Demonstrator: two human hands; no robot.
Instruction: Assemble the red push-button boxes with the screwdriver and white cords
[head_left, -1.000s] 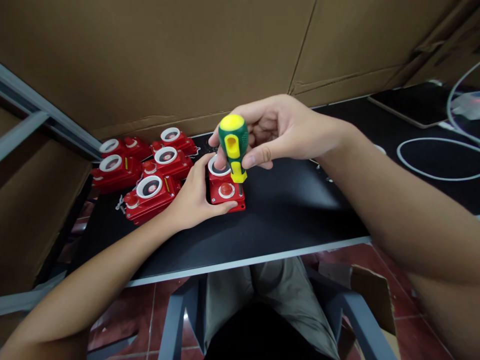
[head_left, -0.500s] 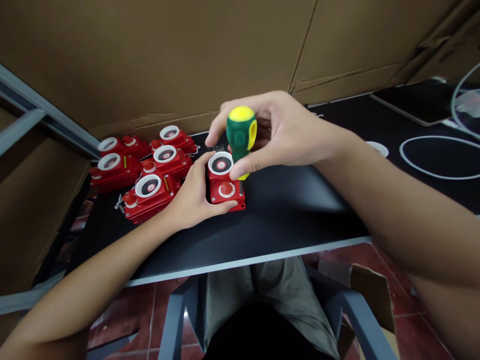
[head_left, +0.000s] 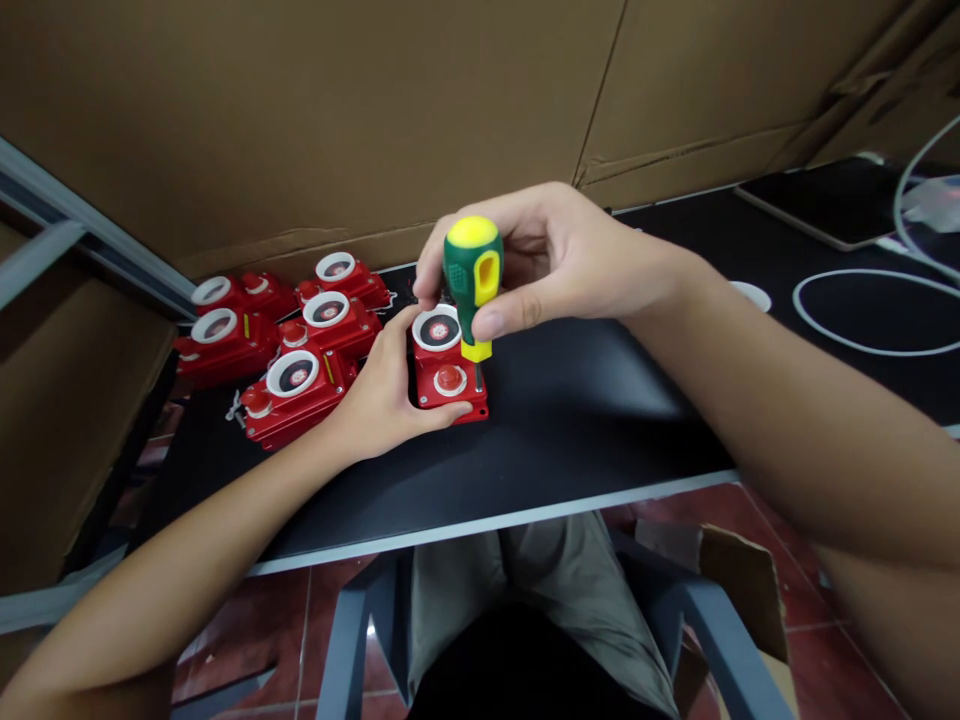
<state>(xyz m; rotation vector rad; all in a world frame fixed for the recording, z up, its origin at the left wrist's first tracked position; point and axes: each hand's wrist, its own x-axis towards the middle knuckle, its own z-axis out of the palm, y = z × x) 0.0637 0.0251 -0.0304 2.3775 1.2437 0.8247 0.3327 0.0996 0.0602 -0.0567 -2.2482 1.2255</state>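
Observation:
A small red box (head_left: 450, 385) with a white-ringed round window and a red button lies on the black table (head_left: 585, 420). My left hand (head_left: 382, 390) grips its left side and front edge. My right hand (head_left: 555, 260) is closed around the green and yellow handle of a stubby screwdriver (head_left: 471, 275). The tool stands upright, its tip down on the box's right edge.
Several more red boxes (head_left: 300, 380) of the same kind are grouped at the table's left. Cardboard sheets (head_left: 375, 110) stand behind. A white cable loop (head_left: 870, 310) and a dark flat tablet (head_left: 832, 205) lie at the right. The table's front edge runs above my lap.
My right hand's fingers have shifted round the handle and the screwdriver has turned in place on the box. My left hand has kept its hold on the box.

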